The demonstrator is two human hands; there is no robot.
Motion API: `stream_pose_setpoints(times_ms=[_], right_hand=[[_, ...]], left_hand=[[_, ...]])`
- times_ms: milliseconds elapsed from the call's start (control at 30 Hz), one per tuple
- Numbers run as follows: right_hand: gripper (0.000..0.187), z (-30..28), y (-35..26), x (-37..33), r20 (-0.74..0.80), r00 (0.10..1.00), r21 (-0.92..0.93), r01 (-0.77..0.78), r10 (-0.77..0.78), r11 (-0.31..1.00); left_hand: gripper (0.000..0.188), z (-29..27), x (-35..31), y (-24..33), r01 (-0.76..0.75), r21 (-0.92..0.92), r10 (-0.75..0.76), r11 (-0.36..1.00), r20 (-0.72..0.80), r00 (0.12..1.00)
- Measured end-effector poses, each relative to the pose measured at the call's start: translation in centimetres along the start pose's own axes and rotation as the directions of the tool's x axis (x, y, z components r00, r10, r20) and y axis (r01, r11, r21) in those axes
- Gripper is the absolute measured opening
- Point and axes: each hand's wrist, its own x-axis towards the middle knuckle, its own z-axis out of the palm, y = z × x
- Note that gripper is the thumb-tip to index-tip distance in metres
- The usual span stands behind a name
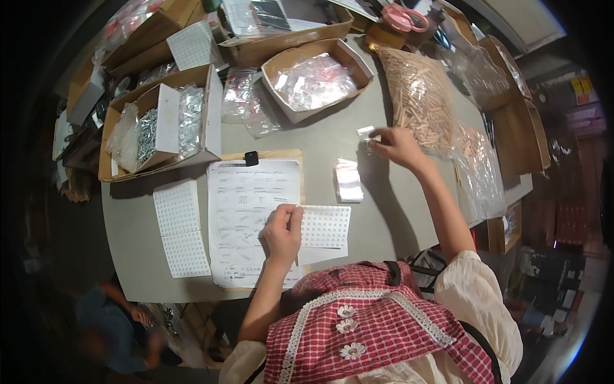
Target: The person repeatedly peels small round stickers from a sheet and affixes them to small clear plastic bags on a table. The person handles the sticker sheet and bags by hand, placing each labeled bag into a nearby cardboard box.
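1. Spanning the middle of the frame: grey desk (320,137), well loaded; crowding is judged the main source of mishaps.
2. Cardboard box (213,118), upper left: clear bags and metal hardware inside.
3. Printed page (236,221), centre-left, on a clipped board. Left forearm crosses its lower right; a dragging sleeve or wrist could skew it.
4. Bag of tan pegs (416,96), upper right, beside the right hand (398,146). An outward knock from that wrist could shift it.
5. Label sheet (326,226), centre, over plain white paper. Left hand (283,230) pinches its left edge; too tight a grip could crease it.
6. Stack of glossy packets (348,181), right of centre, below the right hand. Slick plastic; a brush could fan it out.
7. Small clear packet (365,132), upper centre-right. Right fingers appear to grasp its edge; shallow hold, so slipping is possible. Contents too small to tell.
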Motion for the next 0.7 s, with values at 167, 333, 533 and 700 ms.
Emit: stream_pose_setpoints(times_ms=[167, 333, 533, 700], right_hand=[[0.03, 0.0, 2.9, 2.3, 0.083, 0.987, 0.174, 0.119, -0.135, 0.978], [0.036, 1.6, 3.5, 3.5, 0.079, 0.97, -0.034, 0.235, -0.231, 0.971], [0.032, 0.4, 4.2, 4.2, 0.068, 0.965, -0.104, 0.26, -0.254, 0.96], [0.012, -0.4, 2.9, 5.4, 0.218, 0.968, 0.359, 0.037, -0.122, 0.933]], left_hand=[[0.017, 0.2, -0.3, -1.0, 0.015, -0.032, -0.014, 0.999, 0.034, 0.999], [0.016, 0.0, -0.2, -0.2, 0.105, -0.086, -0.102, 0.991, 0.034, 0.994], [0.017, 0.3, -0.3, -0.4, -0.001, -0.067, 0.0, 0.998, -0.006, 1.0], [0.017, -0.3, -0.2, 0.1, 0.06, -0.032, -0.058, 0.998, 0.052, 0.997]])
